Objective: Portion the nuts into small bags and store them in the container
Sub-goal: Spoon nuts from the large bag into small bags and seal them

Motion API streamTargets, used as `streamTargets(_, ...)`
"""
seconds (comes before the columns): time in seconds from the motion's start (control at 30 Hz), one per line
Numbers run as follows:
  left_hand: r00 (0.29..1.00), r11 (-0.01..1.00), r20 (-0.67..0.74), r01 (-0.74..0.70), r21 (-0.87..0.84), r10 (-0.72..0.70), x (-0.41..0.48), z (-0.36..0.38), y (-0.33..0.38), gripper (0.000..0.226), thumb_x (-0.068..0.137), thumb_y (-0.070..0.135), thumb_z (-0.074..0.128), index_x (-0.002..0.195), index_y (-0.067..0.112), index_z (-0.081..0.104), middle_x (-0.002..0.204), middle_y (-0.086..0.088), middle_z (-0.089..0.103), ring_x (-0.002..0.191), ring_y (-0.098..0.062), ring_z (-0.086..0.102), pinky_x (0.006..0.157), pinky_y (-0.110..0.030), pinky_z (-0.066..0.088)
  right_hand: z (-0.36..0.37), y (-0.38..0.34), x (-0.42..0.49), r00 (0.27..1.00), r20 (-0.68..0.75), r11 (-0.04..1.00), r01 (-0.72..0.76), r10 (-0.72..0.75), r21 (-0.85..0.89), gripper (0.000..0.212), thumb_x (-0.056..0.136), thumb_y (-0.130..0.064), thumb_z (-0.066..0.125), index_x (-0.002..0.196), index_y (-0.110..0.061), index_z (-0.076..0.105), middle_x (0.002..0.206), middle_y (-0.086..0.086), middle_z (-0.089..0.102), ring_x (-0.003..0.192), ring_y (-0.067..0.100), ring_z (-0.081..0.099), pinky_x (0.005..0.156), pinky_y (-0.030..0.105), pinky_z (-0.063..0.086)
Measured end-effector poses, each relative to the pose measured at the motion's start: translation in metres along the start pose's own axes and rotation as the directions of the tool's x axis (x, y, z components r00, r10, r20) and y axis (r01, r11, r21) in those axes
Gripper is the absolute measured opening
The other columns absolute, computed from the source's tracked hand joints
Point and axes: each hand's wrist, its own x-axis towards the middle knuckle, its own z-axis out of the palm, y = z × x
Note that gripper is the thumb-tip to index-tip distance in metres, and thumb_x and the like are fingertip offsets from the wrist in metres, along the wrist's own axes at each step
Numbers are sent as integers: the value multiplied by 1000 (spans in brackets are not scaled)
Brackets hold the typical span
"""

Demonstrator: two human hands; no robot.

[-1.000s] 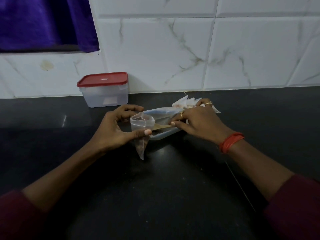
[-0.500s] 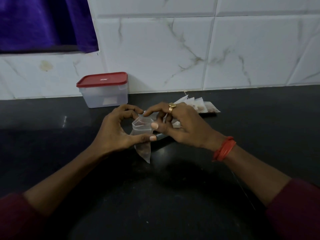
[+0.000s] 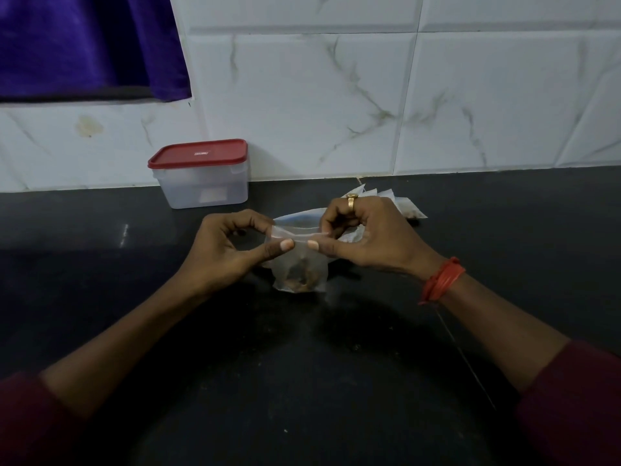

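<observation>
Nearest to the camera two dark red sleeves [image 3: 578,405] come in from the lower corners, and the bare forearms reach forward over a black counter [image 3: 302,381]. On the right wrist sits an orange-red bangle [image 3: 441,280]. The left hand [image 3: 221,250] and the right hand [image 3: 366,240] meet above the counter and hold one small bag [image 3: 299,260] between them. Each hand pinches the top strip of the bag with thumb and forefinger: the left hand takes the left end and the right hand takes the right end. The two thumb tips lie close to each other on the near side of the strip, not touching. The other fingers of both hands are curled. The bag is clear and hangs upright below the thumbs; I cannot tell if its bottom edge touches the counter. A few brown nuts [image 3: 300,280] lie in the bottom of the bag. Whether the mouth of the bag is sealed I cannot tell. A gold ring [image 3: 352,200] is on a finger of the right hand. Just behind the hands a larger clear bag [image 3: 295,219] lies on the counter, partly hidden by the fingers. Behind the right hand, a little to its right, a pile of small bags [image 3: 403,205] lies flat. Farther back, behind the left hand and to its left, a container [image 3: 201,190] with pale translucent walls stands at the foot of the wall [image 3: 336,95], with its red lid [image 3: 198,155] on. The wall is of white marbled tiles, and a purple cloth [image 3: 84,45] hangs at its upper left.
</observation>
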Motion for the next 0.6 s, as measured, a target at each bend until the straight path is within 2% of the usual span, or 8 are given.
streamTargets(0.13,999,1000,-51,-13,-14,12,1,0,4,34,75,38,78,88,7,74,91,-5,75,89,-22,71,85,-42,58,-3,2,2,995,-30,992,-89,92,92,26,82,-19,83,97,-16,62,73,0,73,68,13,70,69,19,52)
streamTargets(0.23,997,999,-69,-27,-40,24,0,1,7,29,73,33,77,89,9,74,91,-6,75,89,-24,71,85,-39,59,-6,4,1,995,-24,994,-92,93,56,32,82,-25,83,108,-19,66,83,-3,74,73,16,70,72,23,54)
streamTargets(0.3,997,998,-62,-56,-37,53,-1,3,8,27,74,34,79,89,12,74,90,-4,75,88,-22,72,85,-37,60,-1,2,0,998,-37,998,-57,57,0,31,80,-30,83,107,-19,71,93,-8,72,74,15,67,74,25,55)
streamTargets(0.4,994,995,-49,-94,-10,94,-1,3,8,27,77,35,79,89,12,74,90,-3,75,88,-23,72,85,-44,59,10,-1,0,998,-56,999,-28,27,-33,33,81,-33,82,111,-23,72,94,-15,67,73,16,61,74,31,55)
streamTargets(0.47,994,995,-46,-96,-5,96,-1,2,7,27,77,36,77,91,13,75,91,-3,76,89,-22,72,86,-47,58,12,0,2,998,-52,999,-25,22,-40,36,82,-37,80,115,-27,70,94,-10,66,76,19,61,74,37,55)
streamTargets(0.53,994,996,-62,-87,-19,86,0,2,8,26,77,36,76,91,13,75,92,-3,76,89,-21,72,85,-47,58,10,2,4,998,-54,999,-16,13,-48,29,82,-41,77,108,-31,71,95,-6,68,80,25,62,73,43,52)
streamTargets(0.6,994,996,-76,-83,-37,80,0,3,8,26,77,35,76,91,14,76,92,-2,76,88,-21,72,85,-48,58,9,2,4,997,-71,999,-8,4,-48,23,81,-43,74,100,-31,72,92,-6,69,81,23,63,73,43,51)
